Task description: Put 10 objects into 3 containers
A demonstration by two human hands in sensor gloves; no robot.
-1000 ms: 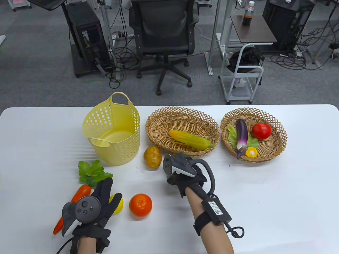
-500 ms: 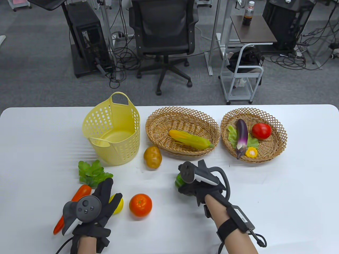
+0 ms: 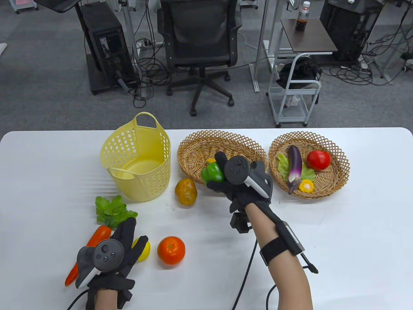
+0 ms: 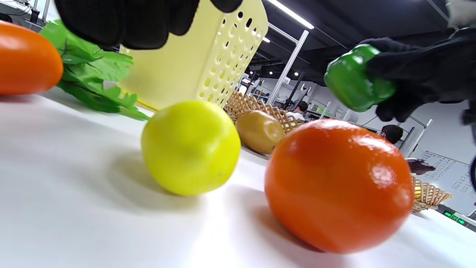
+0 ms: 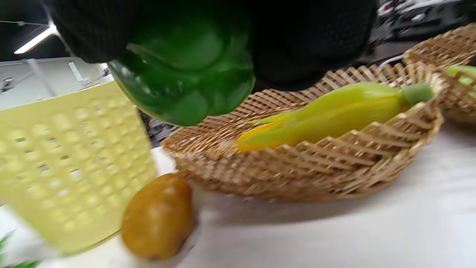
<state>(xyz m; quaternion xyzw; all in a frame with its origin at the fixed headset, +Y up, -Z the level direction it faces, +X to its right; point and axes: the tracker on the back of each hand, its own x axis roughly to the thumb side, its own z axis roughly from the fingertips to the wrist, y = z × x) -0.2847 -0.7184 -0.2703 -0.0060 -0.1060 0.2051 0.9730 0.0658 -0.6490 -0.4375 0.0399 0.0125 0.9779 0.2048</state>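
My right hand (image 3: 226, 180) grips a green pepper (image 3: 212, 172) and holds it above the near rim of the middle wicker basket (image 3: 196, 145), where a corn cob (image 5: 334, 111) lies. The pepper also shows in the left wrist view (image 4: 353, 80) and the right wrist view (image 5: 186, 70). My left hand (image 3: 129, 240) rests flat on the table with fingers spread, over a lemon (image 3: 144, 250), beside a carrot (image 3: 96, 237) and an orange (image 3: 171, 250). A potato (image 3: 186, 191) and a lettuce leaf (image 3: 111, 211) lie on the table. The yellow plastic basket (image 3: 138, 155) is empty.
The right wicker basket (image 3: 338, 155) holds an eggplant (image 3: 295, 164), a tomato (image 3: 318, 159), a lettuce leaf (image 3: 283, 163) and a small corn piece (image 3: 306, 186). An office chair and a cart stand beyond the table's far edge.
My right hand lifted the green pepper off the table and carried it up and away to the middle basket's near rim. My left hand stayed still.
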